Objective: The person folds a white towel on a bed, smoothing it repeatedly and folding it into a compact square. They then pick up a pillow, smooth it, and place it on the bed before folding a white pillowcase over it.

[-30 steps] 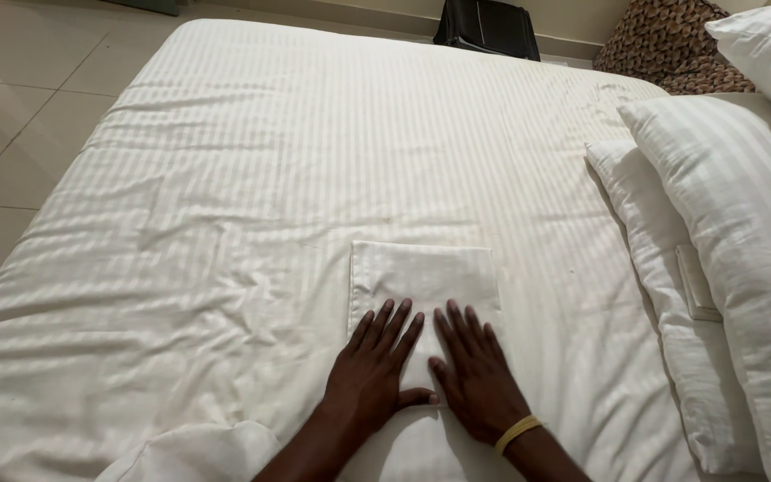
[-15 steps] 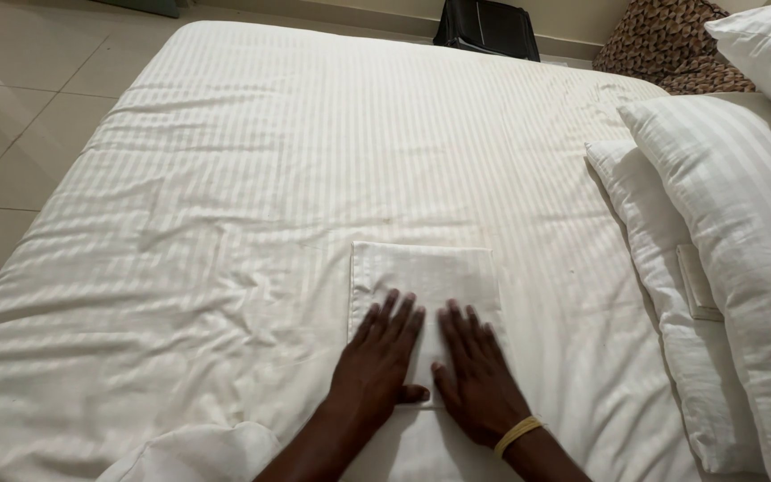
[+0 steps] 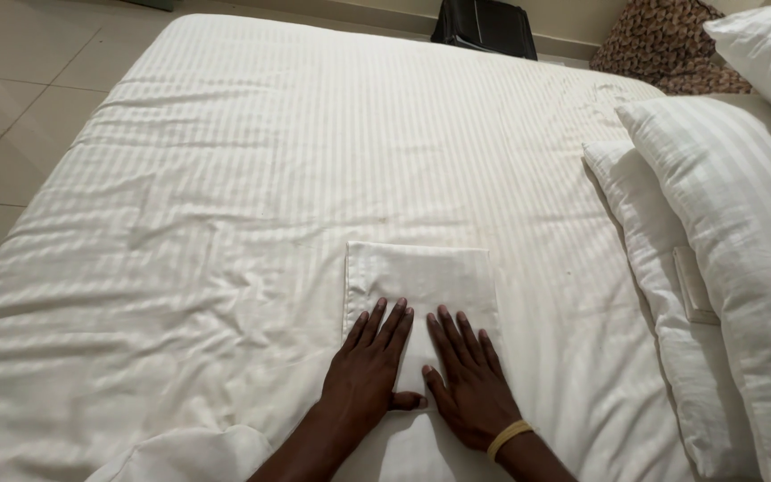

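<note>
Pale floor tiles (image 3: 11, 98) run along the far left side of a wide bed (image 3: 314, 143), which fills most of the view under a white striped cover, smooth toward its far edge and creased toward the near left corner. Along the right edge of the bed lie striped pillows (image 3: 725, 205), one overlapping another, laid flat and stacked as if set aside. Past the far edge stand a dark bag (image 3: 485, 25) and a brown patterned cushion (image 3: 667, 45), both off the bed.

Near the middle of the near edge lies a folded white cloth (image 3: 421, 281), a neat rectangle with square corners, flat on the cover and well apart from the pillows. Its near part is covered by both hands. The left hand (image 3: 368, 375) rests palm down with the fingers straight and slightly fanned, the thumb out toward the other hand. The right hand (image 3: 468, 386), with a yellow band (image 3: 508, 438) at the wrist, lies just beside it, flat too, fingers spread a little. Such flat, side-by-side palms seem meant to press the fold flat and hold the cloth from sliding.
</note>
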